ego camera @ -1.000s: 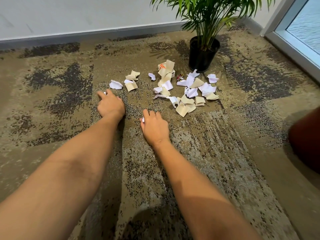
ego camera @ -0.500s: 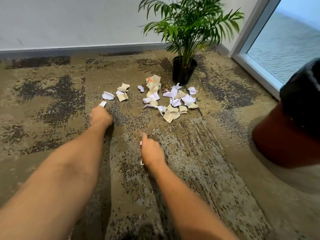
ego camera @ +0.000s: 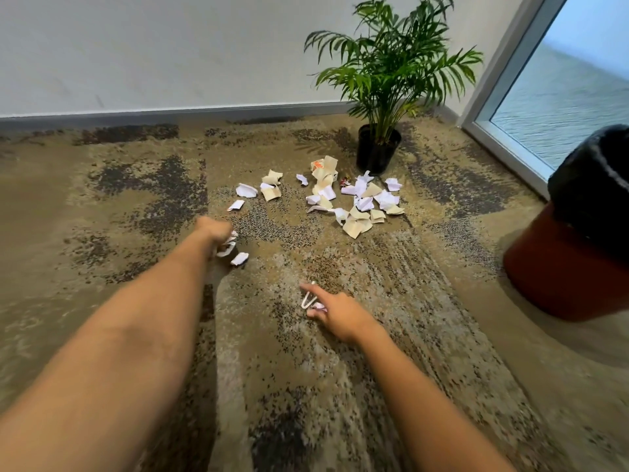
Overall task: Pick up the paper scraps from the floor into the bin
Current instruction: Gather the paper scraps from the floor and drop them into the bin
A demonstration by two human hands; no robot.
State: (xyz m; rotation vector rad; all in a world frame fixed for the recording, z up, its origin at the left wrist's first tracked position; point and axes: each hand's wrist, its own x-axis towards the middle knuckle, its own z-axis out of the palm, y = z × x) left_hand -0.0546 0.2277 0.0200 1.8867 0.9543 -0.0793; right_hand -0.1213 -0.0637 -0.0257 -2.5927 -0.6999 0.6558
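Several white and tan paper scraps [ego camera: 354, 199] lie in a heap on the carpet in front of a potted plant. A few more white scraps [ego camera: 246, 190] lie to the left of the heap. My left hand [ego camera: 215, 233] is curled round white scraps [ego camera: 227, 246], and one white scrap [ego camera: 239, 258] hangs or lies just below it. My right hand [ego camera: 335, 310] pinches a thin white scrap [ego camera: 308, 300] between thumb and forefinger above the carpet. The bin [ego camera: 575, 253], reddish-brown with a black liner, stands at the right edge.
A potted palm [ego camera: 377, 149] in a black pot stands behind the heap. A grey wall with a baseboard runs along the back. A glass door or window frame [ego camera: 503, 97] is at the right. Mottled brown carpet covers the floor.
Both hands have lifted off the carpet with scraps in them and drawn back from the heap. The view has pulled back and turned right, bringing the bin further into sight.
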